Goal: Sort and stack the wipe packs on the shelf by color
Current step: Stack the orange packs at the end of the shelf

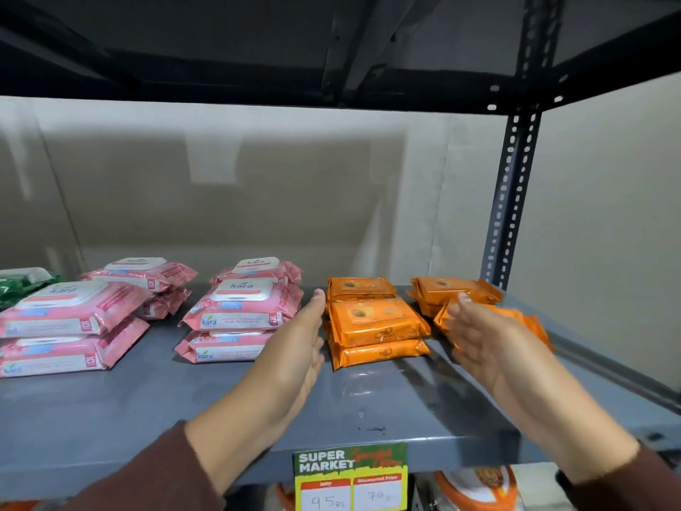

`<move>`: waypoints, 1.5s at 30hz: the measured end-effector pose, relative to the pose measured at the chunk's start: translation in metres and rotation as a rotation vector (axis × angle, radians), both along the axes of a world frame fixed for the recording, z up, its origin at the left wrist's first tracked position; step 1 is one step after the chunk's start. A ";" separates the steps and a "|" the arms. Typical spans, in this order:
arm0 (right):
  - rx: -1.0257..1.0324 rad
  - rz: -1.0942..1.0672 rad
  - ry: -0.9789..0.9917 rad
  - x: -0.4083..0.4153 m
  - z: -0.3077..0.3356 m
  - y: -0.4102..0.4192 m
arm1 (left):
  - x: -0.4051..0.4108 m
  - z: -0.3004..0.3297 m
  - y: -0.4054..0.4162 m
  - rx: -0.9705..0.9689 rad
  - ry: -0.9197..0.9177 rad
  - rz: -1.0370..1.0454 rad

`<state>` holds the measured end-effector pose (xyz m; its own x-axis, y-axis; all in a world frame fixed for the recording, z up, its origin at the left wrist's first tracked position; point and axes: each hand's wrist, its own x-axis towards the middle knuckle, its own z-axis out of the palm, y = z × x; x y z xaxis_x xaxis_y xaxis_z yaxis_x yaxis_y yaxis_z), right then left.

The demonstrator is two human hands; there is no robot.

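On the grey shelf (147, 411) lie pink wipe packs in several stacks: one at the front left (70, 326), one behind it (147, 278), one in the middle (239, 315). Orange packs are stacked at the centre right (376, 330), with more at the back (359, 287) and at the far right (453, 289). My left hand (298, 348) is flat and open, just left of the front orange stack. My right hand (475, 333) is open with nothing in it, and lies over an orange pack (530, 322) at the right. A green pack (22, 284) sits at the far left.
A black upper shelf (331, 68) hangs low overhead. A perforated steel post (512, 193) stands at the back right. A supermarket price tag (350, 477) hangs from the shelf's front edge. Products show on the shelf below (475, 488).
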<state>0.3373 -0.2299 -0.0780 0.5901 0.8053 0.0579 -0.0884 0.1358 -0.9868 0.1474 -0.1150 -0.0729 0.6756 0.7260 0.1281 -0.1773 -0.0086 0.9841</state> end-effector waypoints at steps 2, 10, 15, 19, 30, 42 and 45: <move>-0.029 0.056 0.010 -0.005 -0.003 -0.001 | 0.011 0.000 0.002 -0.079 -0.003 -0.034; -0.056 0.081 0.077 -0.021 0.004 0.018 | 0.026 0.009 0.003 -0.245 -0.004 -0.022; -0.074 0.116 0.100 -0.025 0.002 0.017 | 0.026 0.008 0.010 -0.199 0.032 0.003; -0.035 0.083 0.080 -0.025 0.001 0.011 | 0.022 0.011 0.000 -0.055 0.210 0.141; -0.041 -0.374 -0.364 0.069 0.008 -0.065 | 0.098 0.036 -0.046 -0.004 0.094 -0.185; -0.061 -0.240 -0.328 0.099 -0.017 -0.051 | 0.176 0.056 -0.035 -0.014 0.413 -0.160; -0.095 -0.226 -0.294 0.103 -0.013 -0.048 | 0.172 0.057 -0.035 -0.072 0.481 -0.227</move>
